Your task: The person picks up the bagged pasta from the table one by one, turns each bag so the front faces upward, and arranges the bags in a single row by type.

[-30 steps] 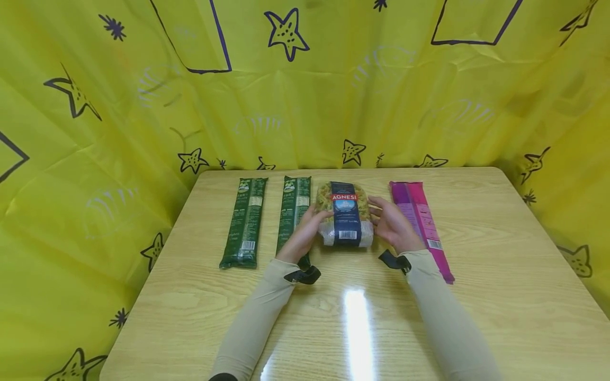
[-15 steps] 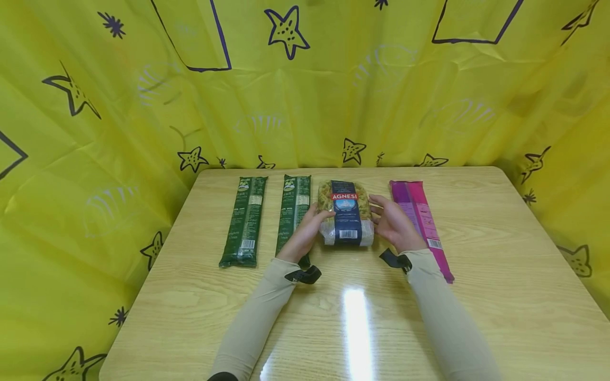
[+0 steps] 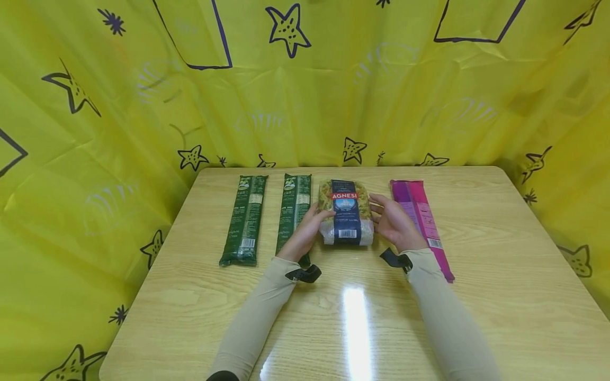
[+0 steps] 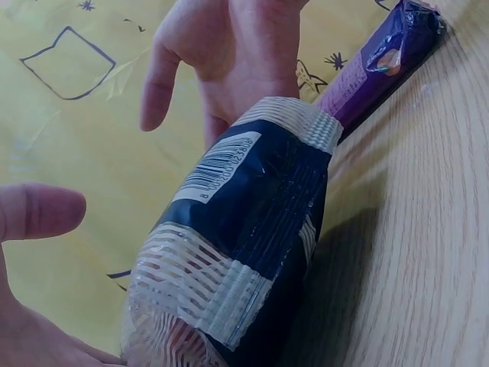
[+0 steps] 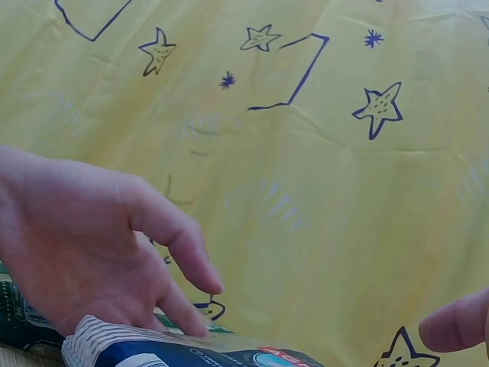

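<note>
A clear bag of Agnesi pasta (image 3: pixel 347 225) with a dark blue band lies near the back middle of the table. My left hand (image 3: pixel 301 235) is at its left side and my right hand (image 3: pixel 393 225) at its right, palms facing inward. From the left wrist view, the bag (image 4: pixel 229 206) shows its barcode end, and the right hand's thumb (image 4: pixel 159 88) hangs apart from it. The right wrist view shows the left hand (image 5: pixel 84 237) with its thumb raised over the bag (image 5: pixel 168 348). Fingertips on the far sides are partly hidden behind the bag.
Two long green spaghetti packs, one far left (image 3: pixel 244 222) and one (image 3: pixel 293 211) partly behind my left hand, lie on the wooden table (image 3: pixel 190 317). A pink and purple pack (image 3: pixel 421 217) lies beside my right hand. A yellow patterned curtain (image 3: pixel 305 106) surrounds the table.
The view shifts very slightly. Both hands and the pasta bag stay in place.
</note>
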A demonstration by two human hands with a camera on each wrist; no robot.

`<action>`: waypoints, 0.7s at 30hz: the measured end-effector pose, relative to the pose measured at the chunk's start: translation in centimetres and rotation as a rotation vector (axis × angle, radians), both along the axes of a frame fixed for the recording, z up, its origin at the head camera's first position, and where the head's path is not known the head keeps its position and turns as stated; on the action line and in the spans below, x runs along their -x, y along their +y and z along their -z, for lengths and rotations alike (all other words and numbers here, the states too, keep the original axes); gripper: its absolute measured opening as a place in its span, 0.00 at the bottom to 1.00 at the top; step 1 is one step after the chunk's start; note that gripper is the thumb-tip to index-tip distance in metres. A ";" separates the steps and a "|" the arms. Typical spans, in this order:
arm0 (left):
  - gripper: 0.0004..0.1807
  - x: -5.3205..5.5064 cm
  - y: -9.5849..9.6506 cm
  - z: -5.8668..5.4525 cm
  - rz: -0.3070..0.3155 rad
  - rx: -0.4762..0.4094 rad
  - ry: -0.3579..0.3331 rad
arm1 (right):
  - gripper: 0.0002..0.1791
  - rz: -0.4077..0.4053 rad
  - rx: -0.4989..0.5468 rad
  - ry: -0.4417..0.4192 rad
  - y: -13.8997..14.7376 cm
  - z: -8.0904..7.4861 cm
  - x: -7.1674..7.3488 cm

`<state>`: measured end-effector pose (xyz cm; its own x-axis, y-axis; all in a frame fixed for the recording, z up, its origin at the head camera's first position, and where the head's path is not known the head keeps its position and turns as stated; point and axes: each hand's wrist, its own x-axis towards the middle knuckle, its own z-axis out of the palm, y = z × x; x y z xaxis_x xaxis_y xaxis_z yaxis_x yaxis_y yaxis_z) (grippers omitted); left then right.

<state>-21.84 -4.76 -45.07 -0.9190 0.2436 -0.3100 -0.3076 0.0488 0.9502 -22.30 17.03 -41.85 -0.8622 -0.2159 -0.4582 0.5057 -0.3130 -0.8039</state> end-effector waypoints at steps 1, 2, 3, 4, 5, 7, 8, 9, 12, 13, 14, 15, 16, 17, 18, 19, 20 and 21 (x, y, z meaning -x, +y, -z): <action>0.52 0.0 0.0 0.0 0.001 0.000 0.000 | 0.37 -0.001 0.000 0.002 0.0 0.0 0.0; 0.52 0.0 0.0 0.1 0.001 -0.001 -0.001 | 0.37 -0.003 -0.001 0.004 0.0 0.0 0.0; 0.52 0.0 0.0 0.1 0.002 -0.001 -0.002 | 0.37 -0.002 0.000 0.004 0.0 0.0 0.0; 0.52 0.0 0.0 0.1 0.003 0.000 -0.003 | 0.37 -0.002 -0.001 0.004 0.0 0.0 0.0; 0.52 0.0 0.0 0.1 0.003 0.001 -0.005 | 0.37 -0.003 -0.004 0.004 0.0 0.0 0.0; 0.52 0.0 0.0 0.1 0.004 0.006 -0.005 | 0.37 -0.006 -0.009 0.003 0.0 0.0 0.0; 0.52 0.0 0.0 0.1 0.005 0.008 -0.007 | 0.37 -0.008 -0.010 0.005 0.0 0.0 0.0; 0.52 0.0 0.0 0.1 0.005 0.009 -0.007 | 0.37 -0.009 -0.012 0.006 0.0 0.0 0.0; 0.52 0.0 0.0 0.0 0.007 0.012 -0.010 | 0.37 -0.012 -0.014 0.011 0.0 0.0 0.0; 0.52 0.0 0.0 0.0 0.006 0.013 -0.011 | 0.37 -0.011 -0.011 0.010 0.0 0.0 0.0; 0.52 0.0 0.0 -0.1 0.007 0.015 -0.014 | 0.38 -0.011 -0.010 0.012 0.0 -0.1 0.0; 0.52 0.0 -0.1 -0.1 0.007 0.016 -0.015 | 0.38 -0.010 -0.007 0.011 0.0 -0.1 0.0; 0.53 0.1 -0.1 -0.1 0.008 0.016 -0.016 | 0.38 -0.011 -0.003 0.010 0.0 -0.1 0.0; 0.53 0.1 -0.1 -0.1 0.008 0.013 -0.016 | 0.39 -0.013 0.001 0.011 0.0 -0.1 -0.1; 0.53 0.1 -0.1 -0.1 0.008 0.011 -0.015 | 0.40 -0.014 0.006 0.010 0.0 -0.1 -0.1; 0.53 0.1 -0.1 -0.2 0.008 0.015 -0.015 | 0.40 -0.013 0.009 0.009 0.0 -0.1 -0.1; 0.53 0.1 -0.1 -0.2 0.005 0.012 -0.012 | 0.41 -0.014 0.011 0.008 0.1 -0.1 -0.1; 0.53 0.1 -0.1 -0.2 0.003 0.009 -0.009 | 0.42 -0.013 0.013 0.008 0.1 -0.1 -0.1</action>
<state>-21.92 -4.91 -44.82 -0.9155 0.2437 -0.3201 -0.3157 0.0581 0.9471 -22.17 17.16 -41.73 -0.8630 -0.2331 -0.4482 0.5031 -0.3169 -0.8040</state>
